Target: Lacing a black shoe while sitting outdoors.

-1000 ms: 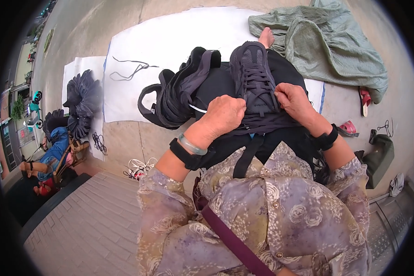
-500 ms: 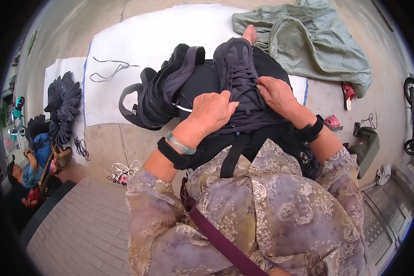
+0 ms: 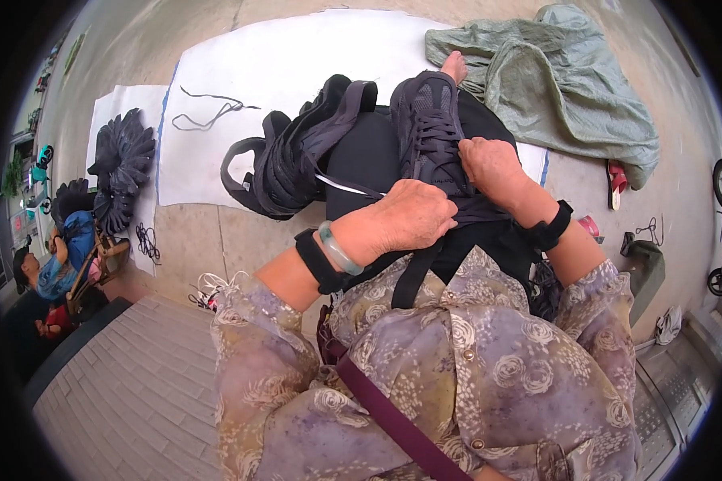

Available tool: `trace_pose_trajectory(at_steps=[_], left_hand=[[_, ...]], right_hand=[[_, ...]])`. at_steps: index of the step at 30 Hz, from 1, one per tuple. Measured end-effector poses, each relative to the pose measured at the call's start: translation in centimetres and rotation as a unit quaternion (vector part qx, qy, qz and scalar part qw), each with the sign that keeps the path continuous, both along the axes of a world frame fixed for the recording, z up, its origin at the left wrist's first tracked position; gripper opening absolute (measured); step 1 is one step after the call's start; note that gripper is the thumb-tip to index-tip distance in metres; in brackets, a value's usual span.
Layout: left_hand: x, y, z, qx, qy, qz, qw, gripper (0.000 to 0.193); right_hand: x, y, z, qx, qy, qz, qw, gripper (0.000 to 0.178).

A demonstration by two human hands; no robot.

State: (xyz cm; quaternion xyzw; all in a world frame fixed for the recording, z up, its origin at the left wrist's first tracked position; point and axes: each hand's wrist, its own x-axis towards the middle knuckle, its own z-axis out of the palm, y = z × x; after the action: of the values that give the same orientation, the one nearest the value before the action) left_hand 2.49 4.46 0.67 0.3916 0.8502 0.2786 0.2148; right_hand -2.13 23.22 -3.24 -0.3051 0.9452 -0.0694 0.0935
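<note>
So I've got this dark grey shoe point(image 3: 427, 112) lying across my black trousers point(image 3: 363, 148), just ahead of my hands, toe pointing away from me. My right hand point(image 3: 489, 167) is pinching at its right edge, next to the laces point(image 3: 435, 132); can't tell if that's lace or fabric between the fingers. My left hand point(image 3: 413, 215) sits nearer to me, below the shoe's near end, fingers curled and pressed together, and I can't tell if there's a lace in there. Greenish bangle point(image 3: 338, 248) plus a black band point(image 3: 319, 260) on that wrist. Off to the left of my left hand there's a heap of dark shoe pieces point(image 3: 297, 160). Past both hands is a white sheet point(image 3: 297, 64) with a loose cord point(image 3: 208, 112) on it, and a crumpled green sack point(image 3: 569, 100) lies beyond my right hand.
</note>
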Motion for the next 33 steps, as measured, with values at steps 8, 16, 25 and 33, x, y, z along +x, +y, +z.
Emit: trace_pose_trajectory(at_steps=[8,16,25,33], left_hand=[[0.0,-2.4,-1.5,-0.036,0.08,0.204,0.975,0.015],[1.9,-2.3,-2.3,-0.033,0.058,0.14,0.988,0.037],[1.6,-2.1,-2.9,-0.055,0.048,0.071,0.995,0.042],[1.3,-1.4,-2.5,-0.067,0.082,0.068,0.992,0.031]], right_hand=[[-0.1,-1.3,0.5,0.125,0.059,0.074,0.988,0.006],[-1.1,-1.2,-0.4,0.026,0.127,0.082,0.988,0.006],[-0.6,0.6,-1.7,-0.273,-0.268,-0.265,0.885,0.021],[-0.6,0.3,-1.8,-0.251,-0.241,-0.272,0.897,0.022]])
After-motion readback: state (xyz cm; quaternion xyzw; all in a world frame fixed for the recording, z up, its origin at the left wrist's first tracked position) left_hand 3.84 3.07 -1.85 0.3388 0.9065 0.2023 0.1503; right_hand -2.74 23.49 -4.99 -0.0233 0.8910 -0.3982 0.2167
